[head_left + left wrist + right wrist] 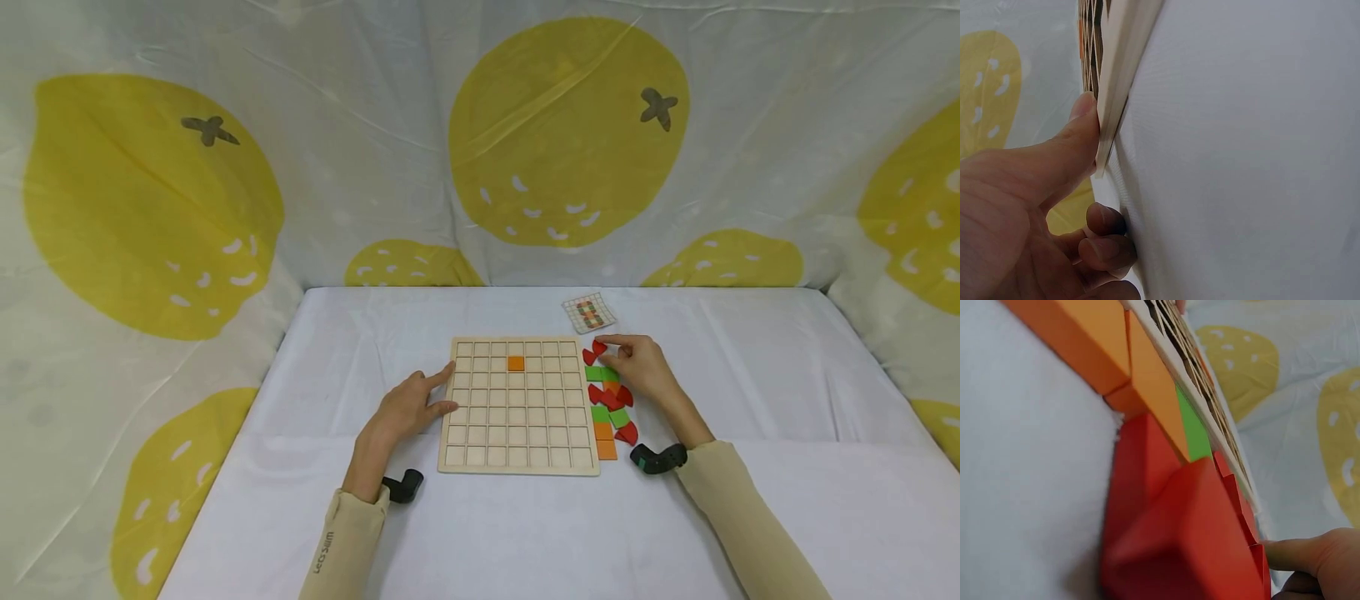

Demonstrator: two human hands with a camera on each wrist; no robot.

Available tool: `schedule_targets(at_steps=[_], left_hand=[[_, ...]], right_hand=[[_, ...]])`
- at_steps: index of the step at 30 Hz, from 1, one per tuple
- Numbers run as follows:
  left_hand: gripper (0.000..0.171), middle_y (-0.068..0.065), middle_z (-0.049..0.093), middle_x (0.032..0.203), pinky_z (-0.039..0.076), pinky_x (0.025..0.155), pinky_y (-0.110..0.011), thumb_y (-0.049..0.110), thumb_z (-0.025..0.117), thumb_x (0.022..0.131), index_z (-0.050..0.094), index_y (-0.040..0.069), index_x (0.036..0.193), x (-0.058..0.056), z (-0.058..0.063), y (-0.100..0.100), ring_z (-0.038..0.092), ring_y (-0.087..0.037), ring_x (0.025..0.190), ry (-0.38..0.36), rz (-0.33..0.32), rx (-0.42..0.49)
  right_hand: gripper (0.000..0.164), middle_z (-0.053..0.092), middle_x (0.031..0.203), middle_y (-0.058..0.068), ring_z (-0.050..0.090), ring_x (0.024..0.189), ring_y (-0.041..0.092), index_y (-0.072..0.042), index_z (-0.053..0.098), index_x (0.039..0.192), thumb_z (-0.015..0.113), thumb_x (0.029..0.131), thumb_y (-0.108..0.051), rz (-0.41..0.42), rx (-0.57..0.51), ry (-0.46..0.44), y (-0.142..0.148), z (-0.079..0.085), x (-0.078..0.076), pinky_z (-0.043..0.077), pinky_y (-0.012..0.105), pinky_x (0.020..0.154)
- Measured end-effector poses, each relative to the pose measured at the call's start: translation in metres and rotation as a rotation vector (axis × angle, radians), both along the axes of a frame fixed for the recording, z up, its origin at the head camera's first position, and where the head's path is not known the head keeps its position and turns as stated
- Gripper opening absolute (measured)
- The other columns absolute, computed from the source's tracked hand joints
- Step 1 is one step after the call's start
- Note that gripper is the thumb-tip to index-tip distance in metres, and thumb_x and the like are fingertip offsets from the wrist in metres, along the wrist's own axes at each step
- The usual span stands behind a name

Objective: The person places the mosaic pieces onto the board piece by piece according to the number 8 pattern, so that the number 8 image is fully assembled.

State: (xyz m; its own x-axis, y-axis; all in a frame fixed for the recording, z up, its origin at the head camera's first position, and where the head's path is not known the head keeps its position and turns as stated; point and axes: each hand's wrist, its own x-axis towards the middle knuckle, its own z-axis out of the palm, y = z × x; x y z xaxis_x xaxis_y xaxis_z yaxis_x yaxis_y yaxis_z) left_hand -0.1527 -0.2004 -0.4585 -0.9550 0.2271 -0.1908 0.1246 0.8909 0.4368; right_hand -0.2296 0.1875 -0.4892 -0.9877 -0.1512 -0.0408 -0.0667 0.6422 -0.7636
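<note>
A square wooden grid board [517,471] lies on the table with one orange square tile [516,363] in its second row. My left hand [405,408] rests at the board's left edge, its thumb and index finger touching the rim; the thumb lies along the wooden frame [1124,56] in the left wrist view. Beyond the board's upper right edge, my right hand [645,367] pinches a red curved-edge tile [599,347] between index finger and thumb. In the right wrist view a fingertip [1279,553] meets a red tile, and the remaining fingers are partly hidden.
Along the board's right side lie several loose tiles: red ones [627,433], green ones [600,414] and orange ones [607,451]. A small pattern card [588,313] sits behind the board. White cloth [510,533] covers the table, and a lemon-print curtain [375,167] hangs behind it.
</note>
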Motion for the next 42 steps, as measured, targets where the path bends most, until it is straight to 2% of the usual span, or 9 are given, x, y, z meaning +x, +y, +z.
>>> schedule_targets(at_steps=[19, 30, 34, 39, 42], left_hand=[[0.072, -0.011, 0.053, 0.086, 0.034, 0.063, -0.03, 0.035, 0.072, 0.096, 0.042, 0.017, 0.159, 0.001, 0.002, 0.001, 0.038, -0.018, 0.067, 0.017, 0.005, 0.006], [0.072, -0.012, 0.055, 0.091, 0.036, 0.063, -0.03, 0.035, 0.073, 0.096, 0.042, 0.018, 0.159, 0.001, 0.002, 0.0, 0.04, -0.018, 0.068, 0.0, 0.028, 0.012], [0.072, -0.012, 0.055, 0.089, 0.035, 0.063, -0.03, 0.035, 0.073, 0.096, 0.042, 0.018, 0.159, 0.001, 0.002, 0.0, 0.039, -0.018, 0.068, 0.003, 0.025, 0.008], [0.072, -0.011, 0.053, 0.088, 0.035, 0.063, -0.031, 0.034, 0.073, 0.096, 0.042, 0.018, 0.159, 0.001, 0.002, 0.001, 0.039, -0.018, 0.068, 0.003, 0.023, 0.009], [0.072, -0.011, 0.053, 0.088, 0.035, 0.063, -0.03, 0.034, 0.073, 0.096, 0.042, 0.017, 0.159, 0.001, 0.002, 0.001, 0.039, -0.018, 0.068, 0.002, 0.023, 0.011]], right_hand=[[0.036, 0.039, 0.06, -0.001, 0.04, 0.054, 0.017, -0.004, 0.071, 0.13, 0.073, 0.097, -0.017, 0.004, 0.021, 0.015, 0.001, -0.002, -0.002, 0.029, 0.025, 0.051], [0.032, 0.041, 0.062, 0.002, 0.041, 0.056, 0.02, -0.002, 0.073, 0.126, 0.072, 0.096, -0.014, -0.058, 0.087, -0.019, 0.002, 0.006, 0.007, 0.03, 0.027, 0.053], [0.031, 0.044, 0.064, 0.003, 0.044, 0.06, 0.021, -0.001, 0.074, 0.121, 0.075, 0.094, -0.017, -0.093, 0.112, -0.02, 0.004, 0.01, 0.011, 0.032, 0.028, 0.055], [0.037, 0.047, 0.066, 0.004, 0.046, 0.067, 0.022, 0.0, 0.078, 0.107, 0.085, 0.087, -0.03, -0.116, 0.137, -0.026, 0.006, 0.013, 0.014, 0.032, 0.03, 0.058], [0.041, 0.046, 0.066, 0.004, 0.045, 0.067, 0.021, -0.003, 0.078, 0.108, 0.087, 0.084, -0.035, -0.112, 0.127, -0.034, 0.008, 0.012, 0.013, 0.032, 0.029, 0.057]])
